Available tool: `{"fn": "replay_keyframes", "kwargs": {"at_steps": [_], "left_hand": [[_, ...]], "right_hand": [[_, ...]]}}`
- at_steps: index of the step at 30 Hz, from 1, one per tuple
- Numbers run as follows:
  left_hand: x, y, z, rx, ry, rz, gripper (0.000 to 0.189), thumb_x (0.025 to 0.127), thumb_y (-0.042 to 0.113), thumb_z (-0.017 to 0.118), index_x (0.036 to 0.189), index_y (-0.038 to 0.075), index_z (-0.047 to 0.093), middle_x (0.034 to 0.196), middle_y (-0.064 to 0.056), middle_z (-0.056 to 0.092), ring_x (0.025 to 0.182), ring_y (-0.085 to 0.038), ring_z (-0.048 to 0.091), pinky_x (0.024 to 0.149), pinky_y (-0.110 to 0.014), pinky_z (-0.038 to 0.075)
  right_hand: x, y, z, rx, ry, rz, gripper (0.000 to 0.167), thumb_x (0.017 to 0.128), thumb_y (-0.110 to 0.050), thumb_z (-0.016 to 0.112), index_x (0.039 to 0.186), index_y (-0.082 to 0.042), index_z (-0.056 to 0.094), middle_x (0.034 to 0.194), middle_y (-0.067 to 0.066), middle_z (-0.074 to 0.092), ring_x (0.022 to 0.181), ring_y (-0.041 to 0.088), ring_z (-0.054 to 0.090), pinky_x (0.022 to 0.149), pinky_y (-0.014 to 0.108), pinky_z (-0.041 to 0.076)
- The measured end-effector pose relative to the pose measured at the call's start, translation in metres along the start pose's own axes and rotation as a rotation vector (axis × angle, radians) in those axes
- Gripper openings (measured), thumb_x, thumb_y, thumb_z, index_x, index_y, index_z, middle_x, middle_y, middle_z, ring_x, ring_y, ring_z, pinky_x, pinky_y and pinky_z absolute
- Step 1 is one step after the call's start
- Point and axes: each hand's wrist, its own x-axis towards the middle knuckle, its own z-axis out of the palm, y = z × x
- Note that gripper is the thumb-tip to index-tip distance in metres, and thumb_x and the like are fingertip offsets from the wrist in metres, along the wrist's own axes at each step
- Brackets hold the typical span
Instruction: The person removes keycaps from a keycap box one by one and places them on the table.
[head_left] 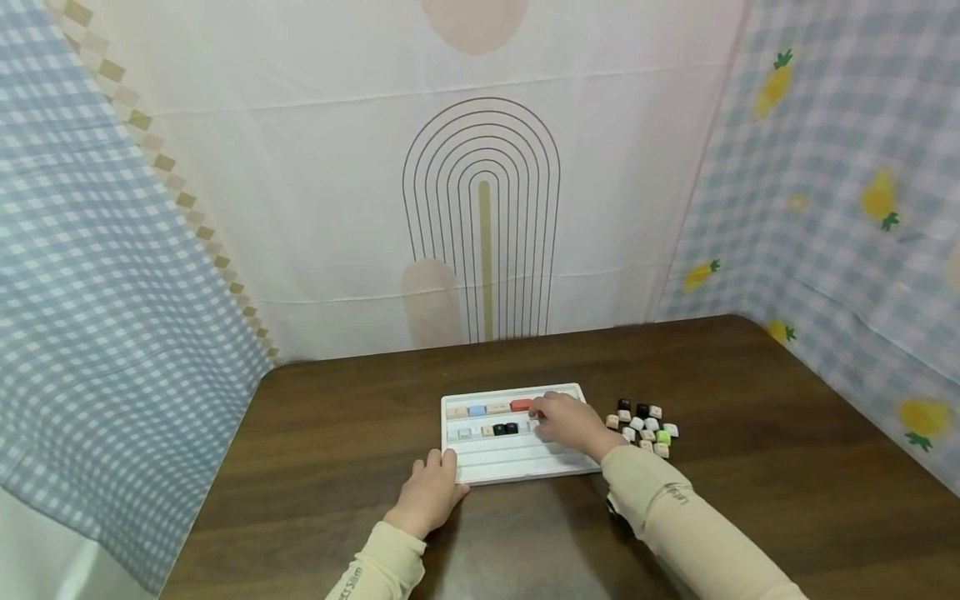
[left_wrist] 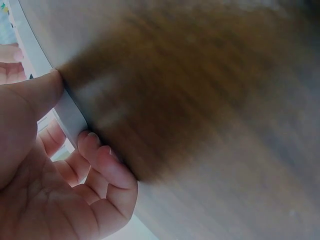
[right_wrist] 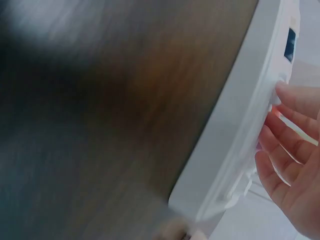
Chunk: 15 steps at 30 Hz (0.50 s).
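And here the left hand (head_left: 429, 493) grasps the near-left corner of the white tray (head_left: 517, 462), thumb along the near edge, the other fingers bent over the left side; across the tray, the right hand (head_left: 570, 422) works over the second row, thumb and fingertips bent together, pinching a white keycap (head_left: 533, 425) right down at the row; just left of those right fingertips, in that same row, sit two black keycaps (head_left: 506, 429), with a beige keycap (head_left: 487, 431) touching distance further left and pale ones beyond it; up in the far row, a red keycap (head_left: 521, 406) lies just beside the right index finger, then leftward a long beige keycap (head_left: 498, 408) and a blue keycap (head_left: 477, 411); nearer than the right fingers, two bare rows run back toward the left hand; out right of the right hand, loose keycaps (head_left: 637, 423) scatter on the brown table (head_left: 360, 433), a bright green keycap (head_left: 663, 436) among them, well apart from the left fingers.
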Motion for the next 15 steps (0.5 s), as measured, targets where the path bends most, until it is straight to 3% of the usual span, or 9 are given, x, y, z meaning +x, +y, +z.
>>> {"fn": "replay_keyframes", "kwargs": {"at_steps": [7,15], "left_hand": [[0.0004,-0.0001,0.0035,0.017,0.004,0.004,0.032,0.086,0.025,0.063,0.096,0.002,0.043,0.090,-0.015,0.044,0.078,-0.032,0.047,0.057,-0.043,0.047],[-0.0003,0.0001,0.0004,-0.004,0.004,0.003,0.032,0.086,0.023,0.064,0.097,0.001,0.043,0.091,-0.016,0.044,0.078,-0.033,0.046,0.057,-0.044,0.046]], "right_hand": [[0.0002,-0.0057,0.0073,-0.088,0.046,-0.001,0.011,0.083,-0.015,0.065,0.094,-0.013,0.068,0.088,0.001,0.061,0.077,0.014,0.056,0.072,0.035,0.047],[-0.0014,-0.0064,0.0114,-0.106,0.095,-0.001,0.011,0.084,-0.017,0.066,0.095,-0.015,0.066,0.089,0.001,0.061,0.081,0.017,0.059,0.072,0.036,0.048]]}}
